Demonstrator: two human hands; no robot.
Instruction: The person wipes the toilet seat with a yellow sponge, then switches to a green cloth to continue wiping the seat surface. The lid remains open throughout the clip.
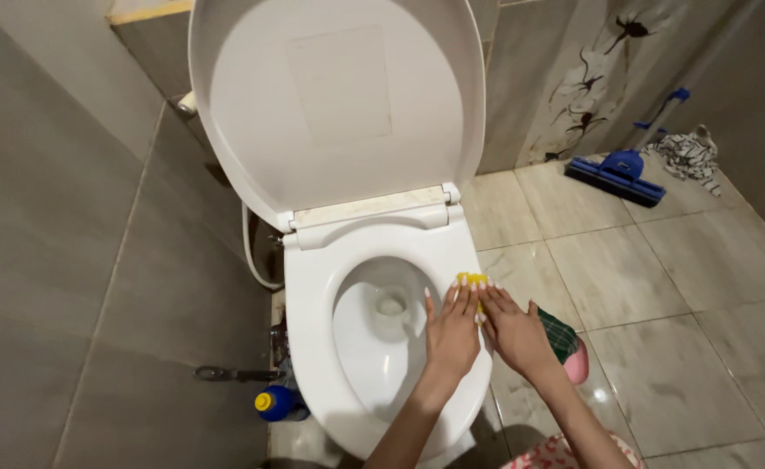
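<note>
Against the grey tiled wall at left, a blue bottle with a yellow cap (276, 404) lies on the floor just beside the base of a white toilet (313, 287), near a dark metal fitting (226, 374); what the bottle contains cannot be told. The toilet's lid (339, 95) stands raised, and the bowl (374, 347) is open, with a small pool of water at its bottom. On the right side of the rim, 2 bare hands lie side by side. The left hand (452, 334) is spread flat, fingers extended, its palm pressed to the rim at the bowl's inner edge. The right hand (514, 334) is likewise flat and open, fingers stretched forward on the rim's outer edge. Both sets of fingertips touch a small yellow sponge (472, 280) lying on the rim; neither hand is closed around it. Just below the right wrist, a pink slipper (577, 363) shows on the beige floor tiles. Farther right, a blue mop head (617, 178) rests on the floor near a crumpled patterned cloth (691, 156), well apart from the toilet.
</note>
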